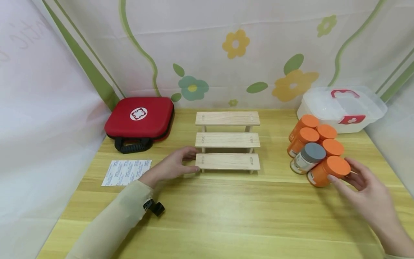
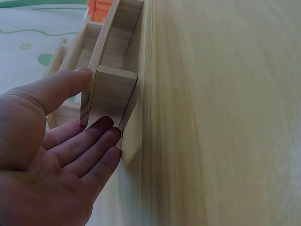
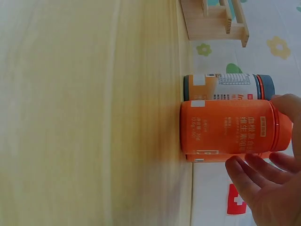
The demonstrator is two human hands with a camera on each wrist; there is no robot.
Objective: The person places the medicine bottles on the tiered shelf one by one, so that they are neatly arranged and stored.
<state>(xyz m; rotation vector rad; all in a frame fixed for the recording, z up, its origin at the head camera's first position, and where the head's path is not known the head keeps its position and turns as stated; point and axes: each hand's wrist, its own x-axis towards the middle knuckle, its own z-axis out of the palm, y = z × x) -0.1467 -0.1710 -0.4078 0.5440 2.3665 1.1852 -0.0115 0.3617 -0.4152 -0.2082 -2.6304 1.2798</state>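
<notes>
A stepped wooden rack (image 1: 227, 161) with three boards stands mid-table. My left hand (image 1: 176, 163) is at the left end of its lowest board, the thumb at the front corner and the extended fingers by the end and underside, as the left wrist view shows. On the right, several orange bottles (image 1: 308, 135) and one grey-capped bottle (image 1: 304, 160) stand close together. My right hand (image 1: 372, 190) holds the nearest orange bottle (image 3: 225, 126) around its cap, thumb on one side and fingers on the other.
A red first-aid case (image 1: 139, 117) with a black handle lies at the back left, a printed white packet (image 1: 127, 172) in front of it. Behind the bottles is a translucent white box (image 1: 343, 104) with a red handle. Patterned curtains (image 1: 220, 54) enclose the table (image 1: 226, 216).
</notes>
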